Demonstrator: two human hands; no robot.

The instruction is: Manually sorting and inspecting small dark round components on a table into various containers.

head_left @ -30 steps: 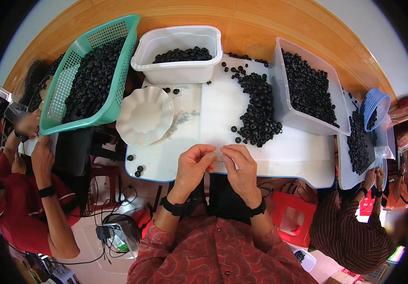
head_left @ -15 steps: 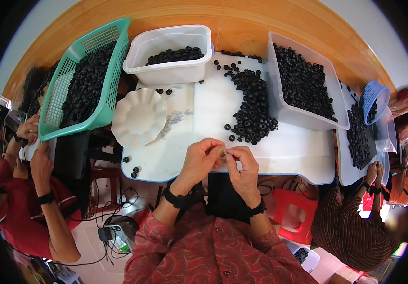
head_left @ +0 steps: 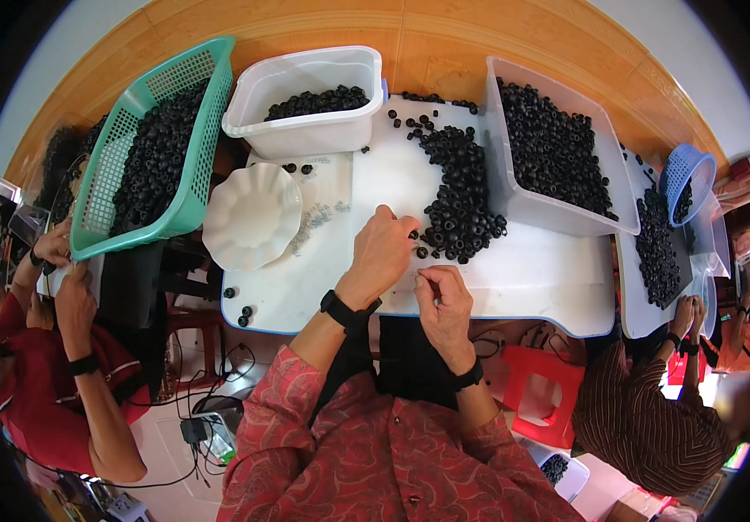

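Observation:
My left hand (head_left: 382, 254) reaches over the white tabletop to the near-left edge of a pile of small black rings (head_left: 464, 200). Its thumb and fingertips close around one black ring (head_left: 413, 235) at the pile's edge. Close by, my right hand (head_left: 446, 304) stays near the front edge of the table, thumb and index finger pinched together. Whatever its fingertips hold is too small to make out. A white scalloped dish (head_left: 253, 217) lies to the left of my hands.
Behind stand a green basket (head_left: 87, 209) and a white tub (head_left: 305, 139), both holding black pieces. A clear bin (head_left: 558, 217) of black rings is at right. Co-workers sit on both sides. A red stool (head_left: 549, 383) stands below the table.
My hands, together half a second ago, have parted. The left one has moved forward to a ring at the pile's edge. My right hand has hardly moved.

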